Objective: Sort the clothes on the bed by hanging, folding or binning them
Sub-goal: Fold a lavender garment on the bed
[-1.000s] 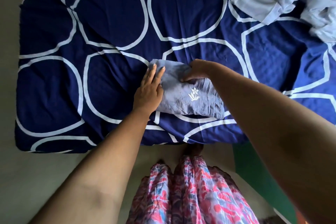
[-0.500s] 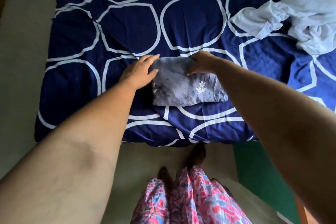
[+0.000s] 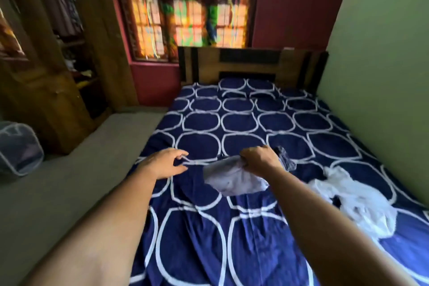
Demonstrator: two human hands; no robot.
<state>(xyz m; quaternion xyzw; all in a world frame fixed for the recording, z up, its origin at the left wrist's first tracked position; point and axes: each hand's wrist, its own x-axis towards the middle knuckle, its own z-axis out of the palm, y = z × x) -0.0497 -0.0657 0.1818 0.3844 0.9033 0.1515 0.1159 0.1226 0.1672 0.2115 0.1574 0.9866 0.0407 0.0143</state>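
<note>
— Navy bedding with white rings covers the bed (image 3: 232, 123) we lean over. What do we have in hand?

— Our right grip (image 3: 260, 160) is closed on the folded grey garment (image 3: 232, 179). The fingers curl over its upper edge, and the rest hangs down from them over the middle of the cover. We cannot tell whether its lower edge touches the bedding.

— And the other one?

— Our left grip (image 3: 162, 162) holds nothing. Its fingers are spread and loosely bent above the bed's left side, apart from the grey garment.

— Anything close to the right knuckles?

— We see a darker patterned fold of cloth (image 3: 286, 160) just behind them. Whether it belongs to the same garment, we cannot say.

— What else lies on the cover?

— A crumpled white garment (image 3: 352, 202) lies to the right of our right forearm. It is near the green wall (image 3: 383, 76) that runs along that side of the bed.

— Farther out?

— We see a wooden headboard (image 3: 253, 62) with dark panels at the far end. Above it hangs a colourful curtain (image 3: 185, 7), blurred, with light coming through. To the left, grey floor (image 3: 69, 181) runs beside the bed. A wooden wardrobe (image 3: 46, 76) stands there, with clothes dimly visible on its shelves. A pale mesh laundry basket (image 3: 18, 148) sits on the floor near it, at the left edge of our view.
</note>
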